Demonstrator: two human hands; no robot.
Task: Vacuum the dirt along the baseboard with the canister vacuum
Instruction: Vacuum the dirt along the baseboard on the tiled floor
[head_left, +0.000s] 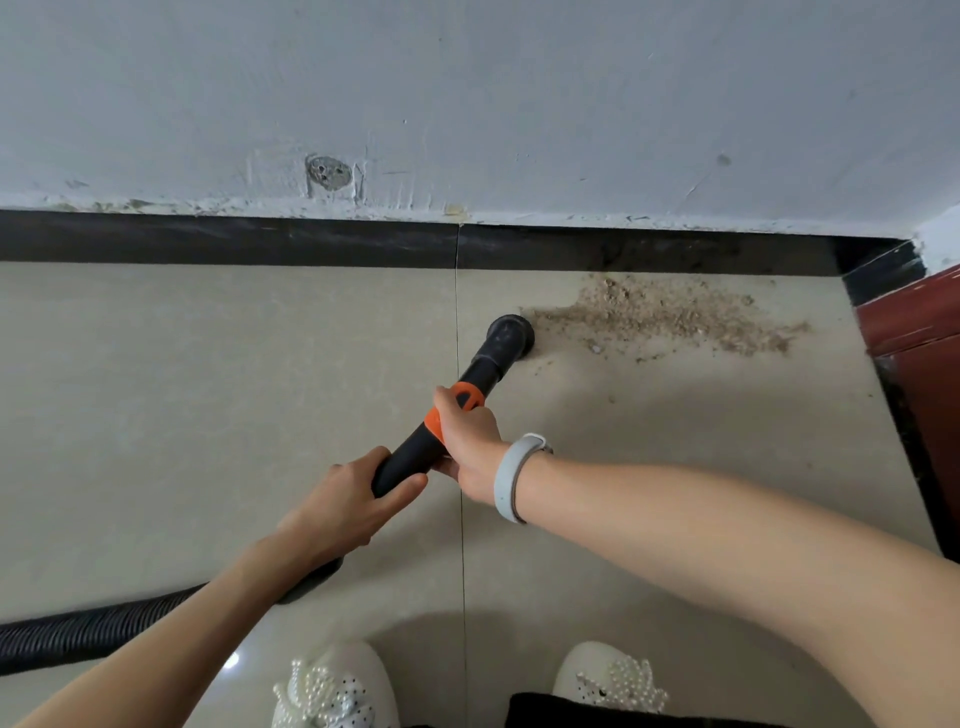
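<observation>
We see no writing or containers. The baseboard (228, 240) runs under the wall (467, 93); dirt (670, 317) lies against it. Our left hand (345, 506) and right hand (467, 441) grip the wand (415, 447), nozzle (511, 335) touching the dirt's left edge.

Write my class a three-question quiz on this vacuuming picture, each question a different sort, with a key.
1. True or false: the nozzle sits at the left edge of the dirt.
2. Which hand is nearer the nozzle on the wand: A left hand, B right hand?
3. Fill in: the dirt lies against the black ____.

Key: 1 true. 2 B. 3 baseboard.
</observation>
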